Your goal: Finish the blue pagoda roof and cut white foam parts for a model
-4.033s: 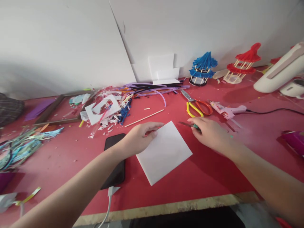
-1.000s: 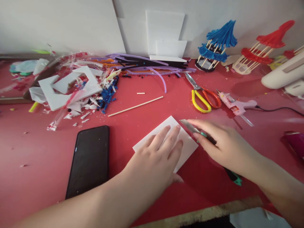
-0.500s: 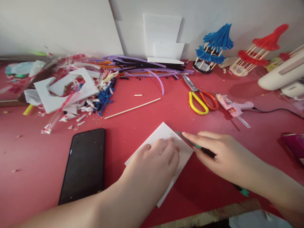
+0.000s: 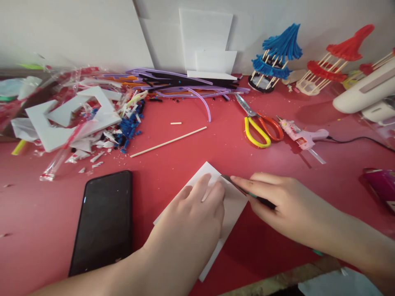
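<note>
A white foam-board sheet (image 4: 230, 209) lies at an angle on the red table. My left hand (image 4: 191, 222) rests on top of it, pressing down with its fingers apart and slightly bent. In my right hand (image 4: 277, 201) is a utility knife (image 4: 262, 200), the fingers closed round its dark handle. The index finger lies along the blade, which is at the sheet's upper right edge. The handle's far end is mostly hidden under my right hand and wrist. Left of the sheet lies a black phone (image 4: 103, 222).
Beyond the sheet lie a thin wooden stick (image 4: 168, 142), scissors (image 4: 256, 123) and a pink glue gun (image 4: 304, 135). Foam scraps (image 4: 74, 123) and pipe cleaners (image 4: 182, 84) fill the back left. A blue-roofed model (image 4: 273, 59) and a red-roofed model (image 4: 333, 61) stand at the back.
My left hand has moved from the sheet's far left edge onto its middle. The knife, earlier apart from the sheet, has come against its right edge. The view has shifted too.
</note>
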Demonstrator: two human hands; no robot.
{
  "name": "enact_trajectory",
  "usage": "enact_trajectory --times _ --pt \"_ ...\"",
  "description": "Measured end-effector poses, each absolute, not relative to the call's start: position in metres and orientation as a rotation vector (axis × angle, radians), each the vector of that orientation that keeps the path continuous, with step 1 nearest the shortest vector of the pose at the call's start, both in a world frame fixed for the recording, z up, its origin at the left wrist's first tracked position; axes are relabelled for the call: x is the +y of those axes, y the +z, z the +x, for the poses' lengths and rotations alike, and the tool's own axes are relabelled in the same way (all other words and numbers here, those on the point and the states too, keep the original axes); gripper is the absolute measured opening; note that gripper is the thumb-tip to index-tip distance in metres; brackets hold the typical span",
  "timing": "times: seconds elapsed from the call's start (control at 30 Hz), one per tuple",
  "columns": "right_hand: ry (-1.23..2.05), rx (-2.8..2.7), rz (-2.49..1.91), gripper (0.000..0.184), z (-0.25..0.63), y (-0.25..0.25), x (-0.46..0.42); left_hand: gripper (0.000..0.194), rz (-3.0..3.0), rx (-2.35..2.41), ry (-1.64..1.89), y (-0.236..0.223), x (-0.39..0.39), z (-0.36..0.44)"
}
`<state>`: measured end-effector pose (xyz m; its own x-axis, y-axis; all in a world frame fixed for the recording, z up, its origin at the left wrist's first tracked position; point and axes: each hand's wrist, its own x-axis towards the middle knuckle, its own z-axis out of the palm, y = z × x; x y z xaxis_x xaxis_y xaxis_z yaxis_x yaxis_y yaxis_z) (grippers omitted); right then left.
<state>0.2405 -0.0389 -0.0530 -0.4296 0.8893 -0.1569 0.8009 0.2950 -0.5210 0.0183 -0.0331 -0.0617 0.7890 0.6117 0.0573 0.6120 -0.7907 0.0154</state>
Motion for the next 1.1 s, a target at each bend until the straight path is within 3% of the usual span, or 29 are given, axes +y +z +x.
enact_trajectory --times 0.1,0.47,0.9,1.1 --pt "0.787 -2.396 -1.567 0.051 0.240 -0.053 -0.039 0.051 -2.947 -0.999 -0.135 -0.066 -0.034 0.018" --pt "0.770 -2.422 -1.565 0.051 0.237 -0.050 -0.038 0.039 -2.985 -0.958 -0.047 -0.061 -0.028 0.019" --pt "0.496 -2.627 -1.567 0.051 0.230 -0.050 -0.040 0.049 -2.964 -0.969 -0.045 -0.064 -0.033 0.019" --pt "0.554 -2.724 -1.552 0.048 0.224 -0.043 -0.032 0.049 -2.955 -0.997 -0.035 -0.064 -0.032 0.019"
